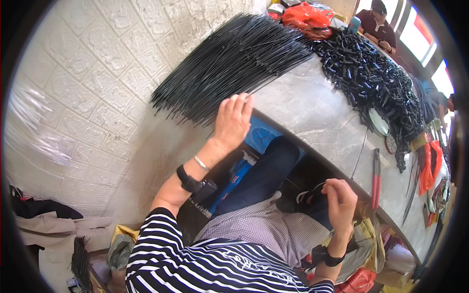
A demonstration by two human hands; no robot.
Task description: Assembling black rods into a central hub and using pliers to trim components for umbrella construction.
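Note:
A wide heap of thin black rods (234, 63) lies on the grey marbled tabletop, their near ends jutting over its edge. My left hand (233, 121) rests at the heap's near right corner, fingers stretched out and close together. One rod seems to run under its fingertips; whether the thumb grips it is hidden. My right hand (340, 199) is raised in front of the table edge, above my lap, its fingers curled closed. What they hold, if anything, I cannot make out. Red-handled pliers (376, 179) lie on the tabletop to the right of that hand.
A large pile of short black parts (371, 73) covers the table's far right, beside a pale oval dish (379, 122). Red plastic bags (309, 20) lie behind the rods. Another person (378, 27) sits at the far end. A white brick-patterned wall (97, 97) stands at left.

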